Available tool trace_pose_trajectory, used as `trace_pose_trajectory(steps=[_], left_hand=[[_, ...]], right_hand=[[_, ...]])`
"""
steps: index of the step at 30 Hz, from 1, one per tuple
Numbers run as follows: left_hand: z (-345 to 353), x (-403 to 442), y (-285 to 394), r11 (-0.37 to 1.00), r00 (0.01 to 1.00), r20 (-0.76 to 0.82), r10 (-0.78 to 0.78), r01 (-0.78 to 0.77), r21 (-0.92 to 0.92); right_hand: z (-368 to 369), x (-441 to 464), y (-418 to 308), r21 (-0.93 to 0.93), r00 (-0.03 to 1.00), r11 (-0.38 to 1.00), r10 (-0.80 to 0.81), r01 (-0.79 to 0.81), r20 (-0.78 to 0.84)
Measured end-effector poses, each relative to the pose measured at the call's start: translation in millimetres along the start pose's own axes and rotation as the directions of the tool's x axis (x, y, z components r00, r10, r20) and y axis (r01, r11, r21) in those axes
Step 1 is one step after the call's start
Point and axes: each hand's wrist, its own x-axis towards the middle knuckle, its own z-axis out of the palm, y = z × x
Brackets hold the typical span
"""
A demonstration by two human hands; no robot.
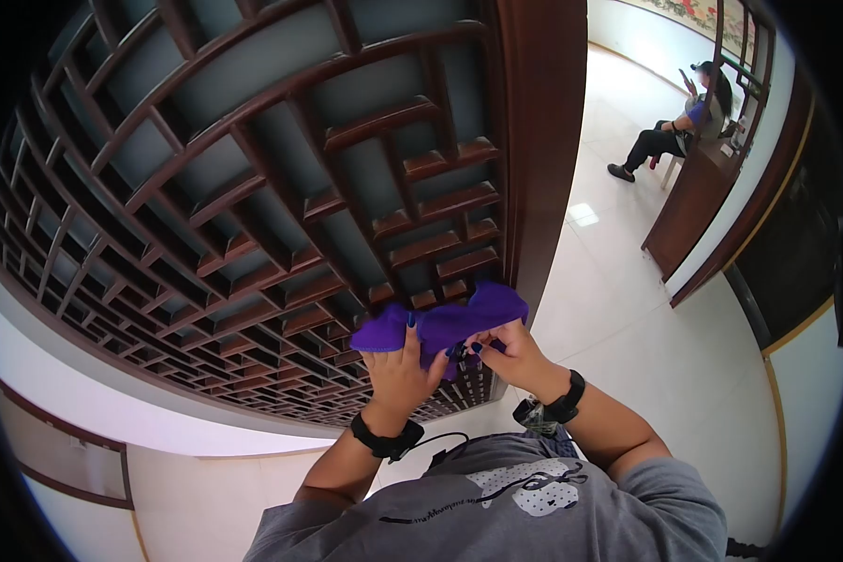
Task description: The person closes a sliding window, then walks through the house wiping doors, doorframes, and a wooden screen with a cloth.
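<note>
A purple cloth (468,323) lies bunched against the lower right of a dark brown wooden lattice (417,217). My left hand (398,375) is on the cloth's left part, index finger raised along it and thumb toward the middle, gripping the fabric. My right hand (518,358) holds the cloth's right part, its thumb and fingers pinched together near the edge. Some fingertips are hidden by folds. Each wrist wears a black band, and a dark cable hangs by the left one.
A thick wooden post (545,140) edges the lattice on the right. Beyond it, pale floor tiles (618,244) lead to a seated person (688,122) beside a wooden cabinet (693,206). A dark panel (791,253) stands at far right.
</note>
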Motion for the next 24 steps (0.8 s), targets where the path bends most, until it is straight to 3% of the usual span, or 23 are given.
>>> trace_pose_trajectory(steps=[4,7,9,11,12,15,16,20,24], left_hand=[[16.0,-10.8,5.5,0.998,0.999,-0.024,-0.033,0.032,-0.048],[17.9,-11.6,12.1,0.996,0.996,-0.083,-0.042,0.035,-0.085],[21.4,-21.9,12.1,0.990,0.994,-0.104,-0.028,0.013,-0.141],[27.7,-25.1,9.2,0.985,0.988,-0.151,-0.004,-0.023,-0.172],[10.9,-11.1,20.4,0.971,0.997,0.028,-0.067,0.072,-0.227],[14.7,-13.5,28.0,0.972,0.991,0.131,0.015,0.017,-0.236],[17.4,-13.3,27.5,0.972,0.990,0.140,-0.020,0.052,-0.231],[26.5,-22.8,27.6,0.992,0.990,0.143,0.014,0.004,-0.124],[57.5,-50.3,17.8,0.999,0.991,0.132,-0.018,0.024,-0.040]], right_hand=[[-5.1,-10.2,-2.1,0.007,1.000,1.000,0.013,-0.013,-0.014],[-14.5,-17.7,6.7,0.120,0.999,0.992,0.052,-0.050,-0.016],[-22.0,-15.5,-0.5,0.061,0.999,0.998,-0.029,0.027,0.021],[-15.9,-0.3,-23.7,0.184,1.000,0.983,-0.016,0.012,0.020],[-13.5,9.0,-31.2,0.204,0.994,0.974,-0.104,0.096,0.031],[-21.9,29.4,-61.7,0.140,0.991,0.989,-0.067,0.050,0.117],[-24.4,33.5,-67.5,0.227,0.991,0.974,-0.050,0.021,0.123],[-49.2,36.4,-49.4,0.010,0.959,0.998,-0.056,0.055,0.278],[-48.2,43.8,-60.3,-0.084,0.947,0.983,-0.131,0.163,0.292]])
